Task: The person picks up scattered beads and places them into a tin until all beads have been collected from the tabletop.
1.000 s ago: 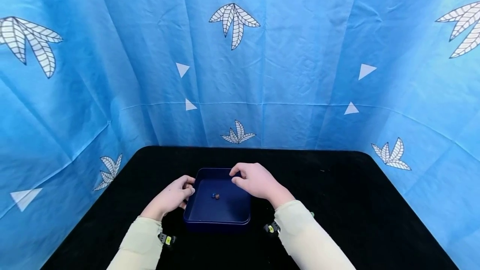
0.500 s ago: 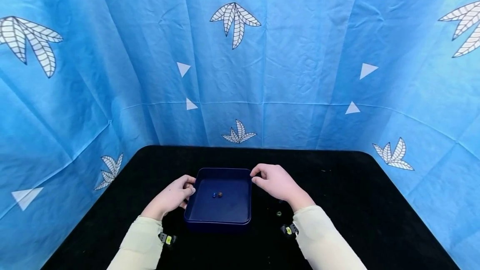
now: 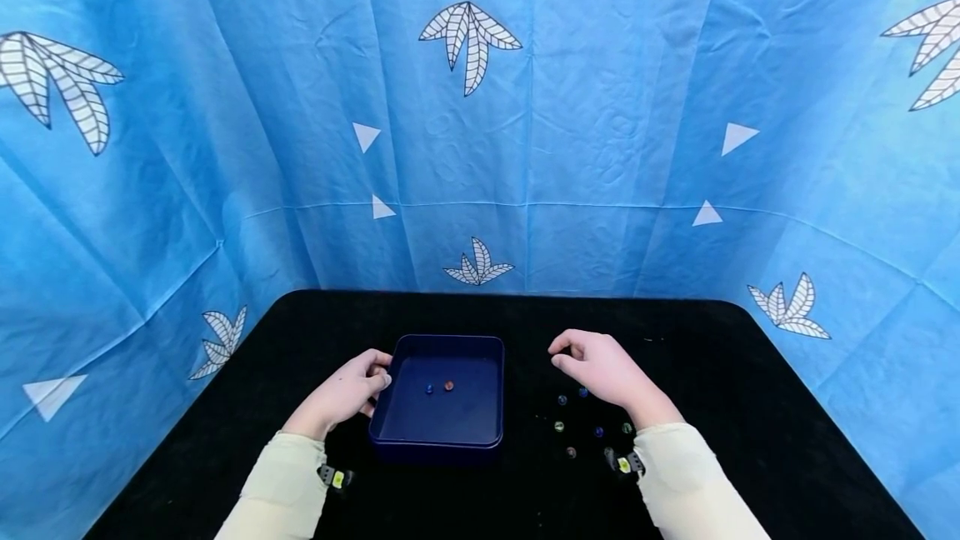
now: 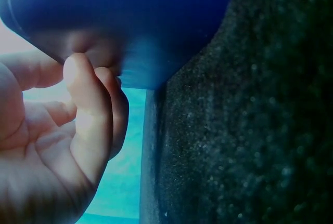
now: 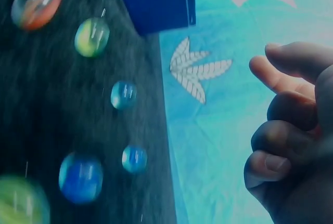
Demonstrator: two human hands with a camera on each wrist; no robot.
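Gripping the tray (image 3: 438,419) at its left side: left hand (image 3: 347,392), fingers curled. Right hand (image 3: 602,367) loosely curled, holding nothing, right of tray. Marbles (image 3: 448,386): two inside tray, others right of it. Probably light, hard, slick; pinch across the middle.

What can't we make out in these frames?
Left wrist: the inside of the blue box, hidden by its outer wall; the box is also cut off at the top edge.
Right wrist: the rest of the green marble, blurred and cut off at the lower-left corner.
Head: any swirl in the reddish marble, too small.
Head: the palm of the right hand, hidden by its back.
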